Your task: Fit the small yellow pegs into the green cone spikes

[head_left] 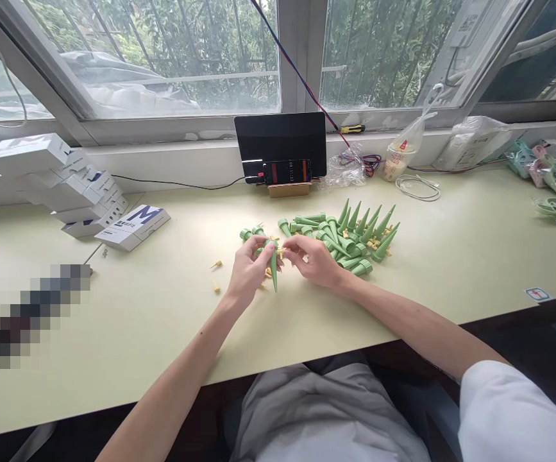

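My left hand [251, 266] is closed on a green plastic spike [274, 269], its tapered tip pointing down toward the table. Close beside it, my right hand [313, 258] pinches a small yellow plastic piece [280, 254] against the spike's upper side. Whether the two parts are joined cannot be made out. Right behind my right hand spreads a pile of green spikes [349, 240], some lying flat and several standing point up. Two or so green caps [245, 235] show past my left hand. Loose yellow pieces [217, 264] lie to the left and under my hands.
A phone [287, 171] leans on a dark tablet [278, 138] at the back. White boxes [133, 226] are stacked at the left. A bagged cup [397, 160], a coiled white cable [418, 187] and coloured plastic items [551, 170] stand at the right.
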